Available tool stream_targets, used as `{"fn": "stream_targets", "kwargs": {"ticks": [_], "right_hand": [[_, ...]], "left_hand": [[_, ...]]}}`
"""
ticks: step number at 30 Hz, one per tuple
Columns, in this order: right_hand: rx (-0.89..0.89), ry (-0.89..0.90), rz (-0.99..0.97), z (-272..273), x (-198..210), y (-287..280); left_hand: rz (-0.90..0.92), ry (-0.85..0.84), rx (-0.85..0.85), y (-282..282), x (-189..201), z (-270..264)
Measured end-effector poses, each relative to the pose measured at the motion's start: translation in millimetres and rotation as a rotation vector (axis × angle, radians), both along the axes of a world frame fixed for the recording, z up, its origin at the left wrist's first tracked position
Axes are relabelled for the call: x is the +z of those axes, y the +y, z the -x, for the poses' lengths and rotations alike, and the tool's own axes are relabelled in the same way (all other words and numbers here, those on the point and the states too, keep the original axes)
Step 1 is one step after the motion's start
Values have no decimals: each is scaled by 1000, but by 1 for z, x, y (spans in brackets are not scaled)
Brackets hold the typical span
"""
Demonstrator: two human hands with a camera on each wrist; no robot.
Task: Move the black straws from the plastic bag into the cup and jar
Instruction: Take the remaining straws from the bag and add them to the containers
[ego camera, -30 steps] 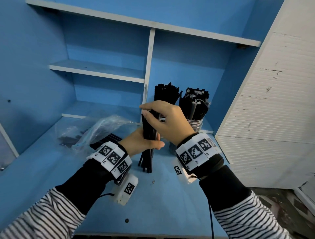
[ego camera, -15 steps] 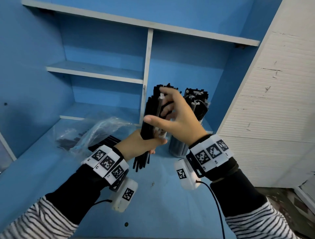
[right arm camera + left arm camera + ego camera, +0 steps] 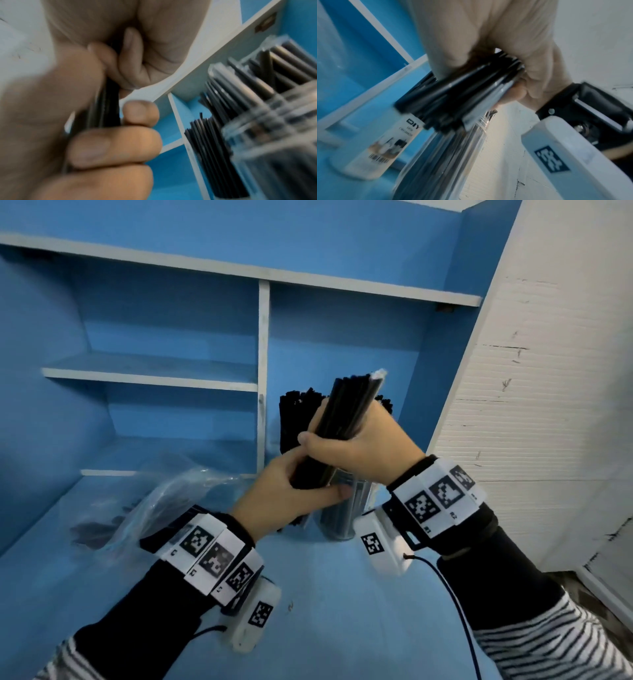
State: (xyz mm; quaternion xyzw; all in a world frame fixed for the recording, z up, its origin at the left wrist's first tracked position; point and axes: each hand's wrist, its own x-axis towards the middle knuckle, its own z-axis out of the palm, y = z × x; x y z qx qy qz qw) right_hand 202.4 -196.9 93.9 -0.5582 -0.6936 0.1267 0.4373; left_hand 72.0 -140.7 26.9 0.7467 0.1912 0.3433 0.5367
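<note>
Head view: both hands, left hand [image 3: 284, 501] and right hand [image 3: 363, 446], grip straw bundle [image 3: 342, 419].

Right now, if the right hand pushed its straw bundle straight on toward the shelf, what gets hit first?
Probably the straws standing in the jar, just beyond the right hand and its bundle; depth is unclear.

black straws [image 3: 346, 419], blue shelf [image 3: 150, 371], striped sleeves [image 3: 548, 645]

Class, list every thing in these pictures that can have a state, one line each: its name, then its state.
Bundle of black straws: held tilted, gripped by both hands.
Left hand: curled round the bundle's lower end.
Right hand: curled round the bundle's middle.
Clear jar: upright, packed with straws.
Labelled cup: standing, holds straws.
Plastic bag: lying crumpled, some straws inside.
</note>
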Motion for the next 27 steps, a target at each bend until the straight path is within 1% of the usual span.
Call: {"fn": "stream_targets", "kwargs": {"ticks": [2,3,6,9,12,15,17,21,27], "right_hand": [[-76,28,-97,-12,16,2],[-112,41,-134,-19,24,2],[-199,27,-179,-38,44,3],[-270,36,-184,-54,54,6],[-284,63,-159,-65,53,11],[-300,89,-147,-74,48,14],[-322,95,-146,-79,48,17],[-338,91,-142,-89,48,26],[-337,34,-142,-91,49,35]], "left_hand": [[-12,-83,72,8,-5,-13],[-22,-82,97,12,-8,-20],[-53,1,132,26,-22,-41],[-30,8,121,31,-31,-59],[-48,23,144,34,-40,-71],[-50,92,196,40,-49,-75],[-67,128,199,43,-53,-74],[-64,115,167,46,-54,-72],[-54,114,159,48,-55,-71]]}}
